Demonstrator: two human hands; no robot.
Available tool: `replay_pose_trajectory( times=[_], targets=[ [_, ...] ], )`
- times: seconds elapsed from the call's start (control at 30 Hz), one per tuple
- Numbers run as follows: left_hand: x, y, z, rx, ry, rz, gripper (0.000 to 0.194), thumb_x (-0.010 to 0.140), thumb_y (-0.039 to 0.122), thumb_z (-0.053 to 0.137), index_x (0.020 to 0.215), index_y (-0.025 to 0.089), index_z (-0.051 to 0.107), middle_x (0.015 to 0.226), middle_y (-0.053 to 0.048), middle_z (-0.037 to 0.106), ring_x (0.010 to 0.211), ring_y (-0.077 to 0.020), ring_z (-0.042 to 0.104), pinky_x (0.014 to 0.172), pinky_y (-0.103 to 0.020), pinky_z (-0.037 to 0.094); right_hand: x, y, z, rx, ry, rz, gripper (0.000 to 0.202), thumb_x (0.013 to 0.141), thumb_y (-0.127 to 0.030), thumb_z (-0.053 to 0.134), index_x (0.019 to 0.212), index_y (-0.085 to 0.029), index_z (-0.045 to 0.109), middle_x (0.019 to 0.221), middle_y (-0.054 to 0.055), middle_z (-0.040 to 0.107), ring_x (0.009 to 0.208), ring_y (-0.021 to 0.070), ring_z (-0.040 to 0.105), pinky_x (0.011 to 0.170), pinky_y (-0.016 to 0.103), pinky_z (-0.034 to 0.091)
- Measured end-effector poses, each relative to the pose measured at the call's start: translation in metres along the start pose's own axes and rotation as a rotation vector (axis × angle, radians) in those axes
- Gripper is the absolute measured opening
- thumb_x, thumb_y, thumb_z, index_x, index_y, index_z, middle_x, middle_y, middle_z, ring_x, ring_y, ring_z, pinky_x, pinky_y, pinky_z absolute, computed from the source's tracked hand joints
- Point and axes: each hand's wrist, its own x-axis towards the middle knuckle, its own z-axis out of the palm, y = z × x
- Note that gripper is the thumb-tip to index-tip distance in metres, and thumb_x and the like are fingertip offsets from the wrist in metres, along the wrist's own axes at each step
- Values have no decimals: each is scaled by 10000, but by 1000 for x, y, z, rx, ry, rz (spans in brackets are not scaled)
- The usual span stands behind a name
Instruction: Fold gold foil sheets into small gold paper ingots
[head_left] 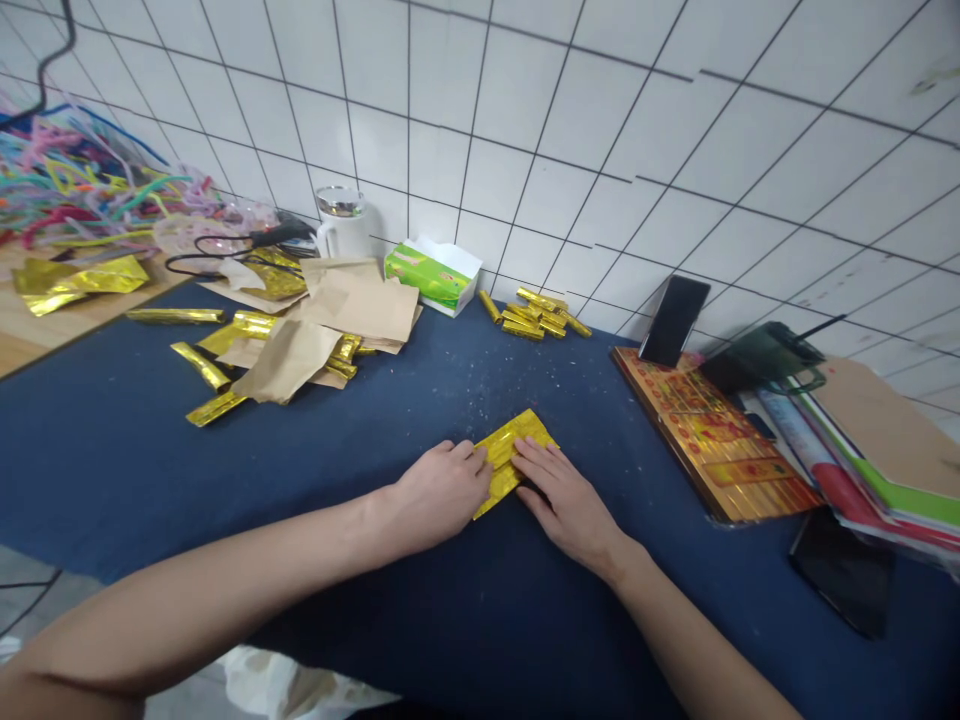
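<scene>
While hands (446, 490) (574, 512) touch foil (506, 455), printed pack (712, 435) is illegible.

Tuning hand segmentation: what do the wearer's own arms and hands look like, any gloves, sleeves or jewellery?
Left hand and right hand are ungloved. Left forearm and right forearm are bare, with no sleeves in view. No watch, bracelet or cable on either wrist. No rings visible, but some fingers are partly hidden.

Left hand (448, 492) and right hand (568, 502) on gold sheet (502, 478), apparently foil, atop blue tabletop (420, 400).
</scene>
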Motion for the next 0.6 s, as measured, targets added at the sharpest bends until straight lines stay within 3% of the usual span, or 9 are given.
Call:
replay_pose_trajectory(
  times=[0.33,0.6],
  targets=[
    [1,0,1,0,23,-30,232,831,308,462,921,122,569,917,-96,589,858,-222,515,682,-326,382,1,-3,-3,-60,8,-42,341,854,-222,404,1165,-155,528,1296,114,458,1228,215,366,1007,471,314],
    [0,3,11,40,79,-26,335,837,280,457,1062,46,540,1067,-171,584,1073,-265,493,850,-359,376,7,-7,-6,18,45,20,364,878,-195,340,1216,-147,467,1271,98,488,1212,168,390,1012,415,335]
  ],
)
